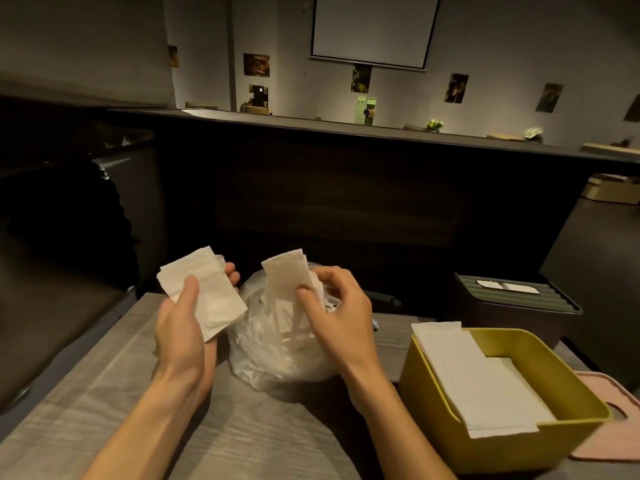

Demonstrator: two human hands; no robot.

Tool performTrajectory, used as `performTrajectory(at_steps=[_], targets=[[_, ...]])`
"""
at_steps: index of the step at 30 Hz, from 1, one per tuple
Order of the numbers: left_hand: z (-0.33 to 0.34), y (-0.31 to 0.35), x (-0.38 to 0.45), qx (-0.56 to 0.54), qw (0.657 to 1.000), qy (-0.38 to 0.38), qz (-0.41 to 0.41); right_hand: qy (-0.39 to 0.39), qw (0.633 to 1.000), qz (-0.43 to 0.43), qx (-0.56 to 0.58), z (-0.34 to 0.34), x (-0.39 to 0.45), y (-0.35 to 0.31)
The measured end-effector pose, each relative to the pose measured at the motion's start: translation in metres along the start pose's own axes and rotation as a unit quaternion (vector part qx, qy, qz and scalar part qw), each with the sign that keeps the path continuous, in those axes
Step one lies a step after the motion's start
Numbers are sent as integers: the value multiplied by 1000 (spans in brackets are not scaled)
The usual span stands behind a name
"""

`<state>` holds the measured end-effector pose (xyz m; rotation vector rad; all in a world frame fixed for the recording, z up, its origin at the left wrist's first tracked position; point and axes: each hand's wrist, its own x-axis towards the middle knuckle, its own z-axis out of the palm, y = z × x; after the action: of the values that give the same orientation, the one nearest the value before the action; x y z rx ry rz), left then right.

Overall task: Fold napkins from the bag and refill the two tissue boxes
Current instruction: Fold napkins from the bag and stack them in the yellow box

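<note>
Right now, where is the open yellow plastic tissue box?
The yellow plastic tissue box sits at the lower right of the head view on the grey wooden table, right of the clear plastic bag.

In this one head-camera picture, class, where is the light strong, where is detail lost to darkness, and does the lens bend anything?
Head view: light falls warmly on the napkins held by the left hand and right hand, and on the yellow tissue box; the plastic bag shows soft glare; the dark counter front loses nearly all detail; the wide-angle lens bows the counter edge and tilts the far wall.
</note>
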<state>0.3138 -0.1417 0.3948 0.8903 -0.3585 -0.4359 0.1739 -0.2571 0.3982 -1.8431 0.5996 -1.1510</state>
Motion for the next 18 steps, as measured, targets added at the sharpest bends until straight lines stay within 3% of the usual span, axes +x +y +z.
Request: performTrajectory(at_steps=[7,13,18], targets=[[3,3,-4,-8,1000,-17,-9,-1,1000,22,-4,-1,1,-2],[2,5,-4,-13,999,-15,-28,-101,971,56,-210,-6,4,10],[1,3,-4,5,999,-28,-37,-140,955,86,-247,-9,4,9]])
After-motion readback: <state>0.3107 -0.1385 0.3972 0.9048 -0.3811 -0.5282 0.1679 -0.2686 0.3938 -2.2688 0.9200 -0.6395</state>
